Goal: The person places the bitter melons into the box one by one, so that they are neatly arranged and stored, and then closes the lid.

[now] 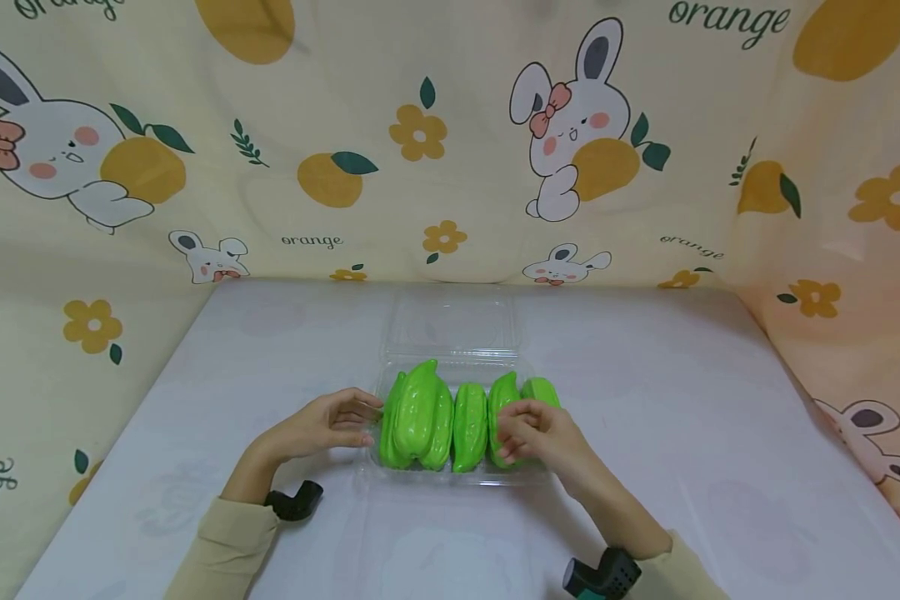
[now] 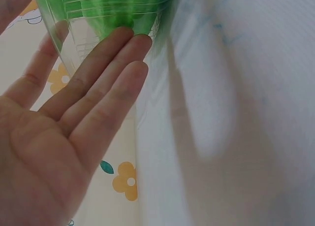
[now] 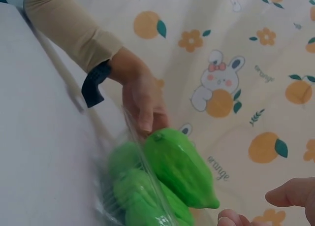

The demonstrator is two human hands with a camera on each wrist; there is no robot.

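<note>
A clear plastic clamshell box [image 1: 450,478] lies on the table with its lid [image 1: 453,325] folded back. Inside are several glossy, bright green, ridged vegetables with pointed tips; one pale green one [image 1: 542,390] sits at the right end. On the left, one vegetable [image 3: 178,166] rests on top of others. My left hand [image 1: 342,422] is at the box's left side, its straight fingertips [image 2: 140,71] right at the ribbed plastic wall. My right hand [image 1: 534,433] hovers over the right end, thumb [image 3: 290,192] and fingers apart with nothing between them, partly hiding a vegetable [image 1: 503,392].
The table [image 1: 645,367] is covered in white. A cream cloth [image 1: 465,200] printed with rabbits and oranges hangs behind it and along both sides. Black wrist cameras are strapped to the left wrist [image 1: 297,502] and right wrist [image 1: 603,575].
</note>
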